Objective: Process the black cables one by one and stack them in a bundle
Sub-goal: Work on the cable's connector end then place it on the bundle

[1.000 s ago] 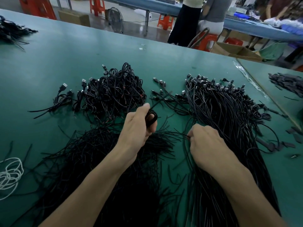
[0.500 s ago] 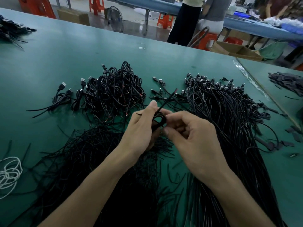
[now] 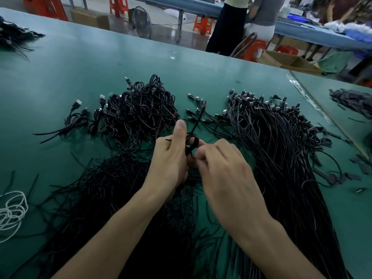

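My left hand (image 3: 171, 158) grips a small coil of black cable (image 3: 191, 142) at mid-table, thumb raised along its side. One loose end of that cable sticks up and away, showing a red tip. My right hand (image 3: 223, 168) is against the coil from the right, fingers curled and pinching a thin black tie at the coil's base. Behind my left hand lies a heap of coiled black cables (image 3: 138, 113). A long sheaf of straight black cables (image 3: 281, 148) with plugs at the far end runs along the right. A mass of thin black ties (image 3: 112, 196) lies under my forearms.
The green table (image 3: 80, 67) carries a white cord (image 3: 12, 210) at the left edge, a few loose plug cables (image 3: 76, 115), black scraps (image 3: 352, 172) on the right and another cable heap (image 3: 14, 35) far left. People stand by a second bench beyond.
My right hand left the straight cables and came up to the coil in my left hand. It now pinches at the coil's base; the cable's loose end stands up.
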